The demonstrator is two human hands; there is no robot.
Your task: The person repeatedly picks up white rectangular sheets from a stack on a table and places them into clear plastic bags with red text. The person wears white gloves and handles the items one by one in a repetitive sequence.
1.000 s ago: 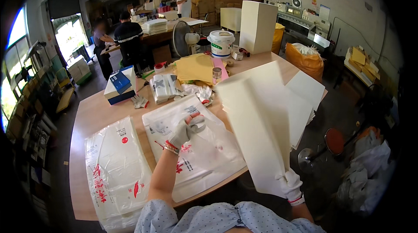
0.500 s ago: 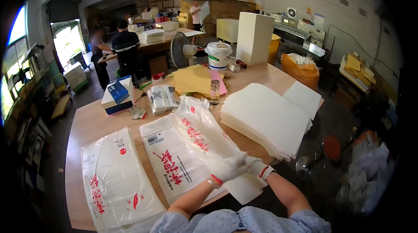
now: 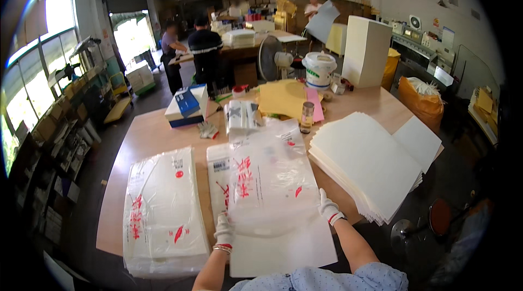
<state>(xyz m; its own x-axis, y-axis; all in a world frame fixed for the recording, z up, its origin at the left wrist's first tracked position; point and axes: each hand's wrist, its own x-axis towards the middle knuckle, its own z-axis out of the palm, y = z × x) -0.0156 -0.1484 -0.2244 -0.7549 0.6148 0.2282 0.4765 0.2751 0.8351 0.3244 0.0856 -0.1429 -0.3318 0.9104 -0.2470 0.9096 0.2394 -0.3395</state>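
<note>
A clear plastic bag (image 3: 267,176) with red print lies spread in front of me, over part of a white paper stack (image 3: 283,253) whose near end sticks out toward me. My left hand (image 3: 224,231), in a white glove, is closed at the bag's left edge by its near end. At the right edge, my right hand (image 3: 330,208), gloved too, pinches the plastic; its fingertips point away from me. Another printed bag (image 3: 218,182) shows beneath on the left. Farther left lies a pile of filled printed bags (image 3: 163,209).
A large stack of white sheets (image 3: 370,160) sits on the right of the table (image 3: 122,182). Toward the back are a small bottle (image 3: 306,117), yellow sheets (image 3: 280,97), a white bucket (image 3: 319,70), a spare glove (image 3: 207,130) and boxes (image 3: 187,106). Other people work beyond.
My hands have moved apart, from together at the bag's right side to its two side edges. The bag, bunched before, now lies flatter over the white paper. The view has shifted left.
</note>
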